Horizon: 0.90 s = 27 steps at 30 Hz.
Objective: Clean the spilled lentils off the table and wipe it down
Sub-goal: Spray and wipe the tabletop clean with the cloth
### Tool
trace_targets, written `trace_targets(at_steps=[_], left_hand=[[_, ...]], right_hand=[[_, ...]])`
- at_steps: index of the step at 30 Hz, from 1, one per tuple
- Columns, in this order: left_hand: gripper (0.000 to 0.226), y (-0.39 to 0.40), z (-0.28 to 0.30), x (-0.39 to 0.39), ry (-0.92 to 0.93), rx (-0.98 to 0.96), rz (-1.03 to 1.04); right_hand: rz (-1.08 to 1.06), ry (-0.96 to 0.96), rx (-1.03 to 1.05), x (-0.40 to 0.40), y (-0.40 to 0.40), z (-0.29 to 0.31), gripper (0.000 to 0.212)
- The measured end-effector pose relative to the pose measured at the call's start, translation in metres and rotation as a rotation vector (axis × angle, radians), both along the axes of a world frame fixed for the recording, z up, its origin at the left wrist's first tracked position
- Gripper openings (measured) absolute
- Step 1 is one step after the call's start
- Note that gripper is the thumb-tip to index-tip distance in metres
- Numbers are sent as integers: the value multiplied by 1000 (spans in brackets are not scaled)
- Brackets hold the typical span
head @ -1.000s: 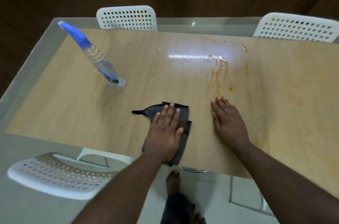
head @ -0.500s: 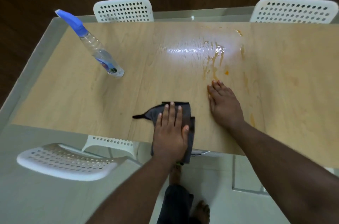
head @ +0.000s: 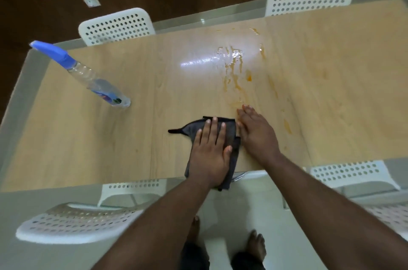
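Flat on the dark cloth (head: 229, 137), left hand (head: 209, 152), fingers straight and pressing rather than gripping, so as to pin the rag to the worktop (head: 110, 137) near its front edge and keep it spread for a broad swipe; part of the cloth hanging past that edge. Just beside it, touching the cloth's right side, right hand (head: 257, 135), likewise flat and released, holding nothing, probably bracing or herding residue toward the rag. Further back, well apart from the cloth, the spill (head: 234, 71): orange smears and wet streaks, no whole lentils distinguishable, so wiping apparently far from finished. Off to the left, spray bottle (head: 95, 82), standing clear of the wiping path yet within reach.
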<state>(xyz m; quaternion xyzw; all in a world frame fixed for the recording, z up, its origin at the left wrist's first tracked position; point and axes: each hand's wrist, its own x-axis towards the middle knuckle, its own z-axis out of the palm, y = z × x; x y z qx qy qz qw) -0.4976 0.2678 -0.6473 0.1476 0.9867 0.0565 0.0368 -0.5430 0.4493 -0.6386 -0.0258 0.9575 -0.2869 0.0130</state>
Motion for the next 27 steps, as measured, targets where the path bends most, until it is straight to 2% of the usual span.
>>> trace_targets(at_steps=[4, 7, 10, 13, 16, 20, 22, 27], left_hand=[[69, -10, 10, 27, -79, 89, -163], [65, -34, 23, 6, -258, 374, -192], [62, -63, 38, -28, -263, 549, -135], [60, -71, 43, -70, -203, 507, -151], [66, -60, 30, -105, -231, 383, -243], [71, -46, 6, -112, -198, 240, -262], [72, -42, -1, -101, -122, 204, -264], [69, -39, -12, -97, 26, 108, -272]], right_hand=[[-136, 61, -53, 64, -29, 9, 49], [-212, 122, -107, 103, -69, 3, 52], [-180, 126, -78, 114, -114, -5, 55], [-211, 20, 86, 95, -151, 1, 60], [-380, -39, 230, 84, -168, 0, 61], [-729, -121, 203, 97, -187, -2, 70], [-822, -164, 206, 101, -184, -3, 74], [-1057, -265, 201, 64, -114, -4, 77]])
